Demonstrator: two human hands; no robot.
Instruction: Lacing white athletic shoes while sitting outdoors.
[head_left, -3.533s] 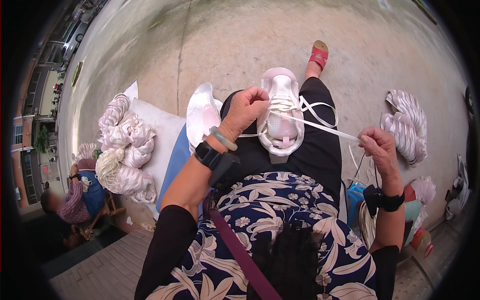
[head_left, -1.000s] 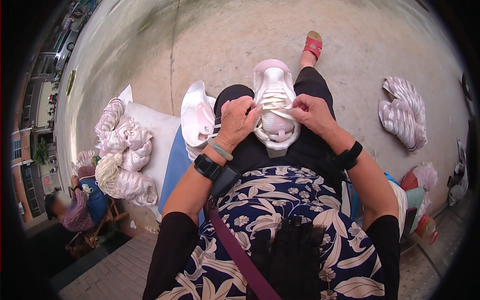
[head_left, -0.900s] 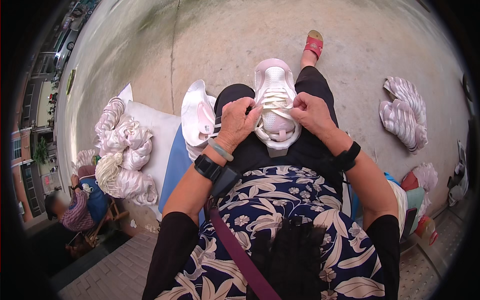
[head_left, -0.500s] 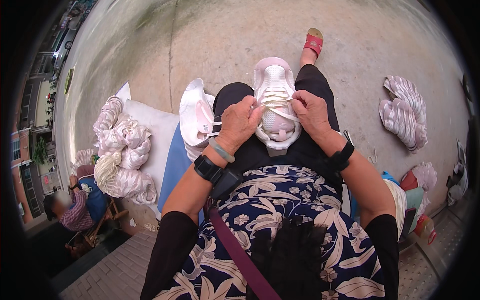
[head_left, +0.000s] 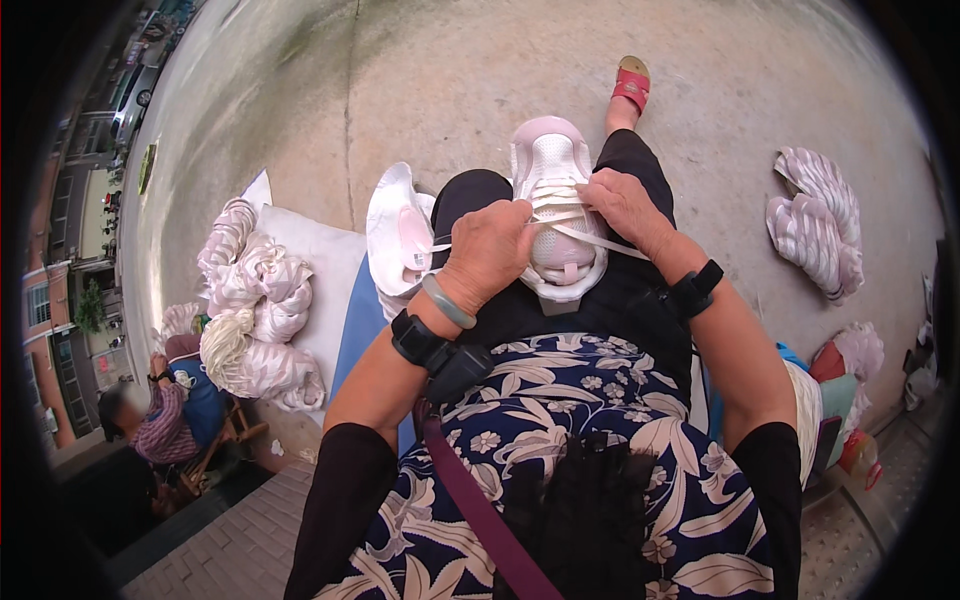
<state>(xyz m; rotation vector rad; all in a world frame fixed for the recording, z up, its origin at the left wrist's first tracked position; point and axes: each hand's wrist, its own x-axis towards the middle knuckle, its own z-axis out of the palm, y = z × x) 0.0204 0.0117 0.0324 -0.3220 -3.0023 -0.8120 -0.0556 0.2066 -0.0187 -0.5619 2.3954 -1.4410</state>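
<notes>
A white and pink shoe upper [head_left: 562, 246] lies on my lap with its toe pointing away from me. Flat white shoelace [head_left: 557, 194] crosses its eyelet rows, and one loose length runs out to the right below my right wrist. My left hand [head_left: 490, 242] is closed in a pinch on the lace at the left eyelet edge. At the right eyelet edge, higher up, my right hand [head_left: 626, 204] pinches the lace between thumb and fingers. Just left of my thigh rests a second white and pink shoe upper [head_left: 404, 232], with a lace strand stretching from it toward my left hand.
Bundles of pink and white uppers [head_left: 262, 290] lie on a white sheet [head_left: 325, 245] at left. More stacked uppers [head_left: 818, 222] are on the concrete floor at right. A person [head_left: 180, 410] sits at far left. Cloths and bags [head_left: 835, 400] stand by my right elbow.
My right hand has shifted toward the toe and slightly left, and a lace length now trails right beneath it. My left hand has moved slightly right, across the shoe's edge.
</notes>
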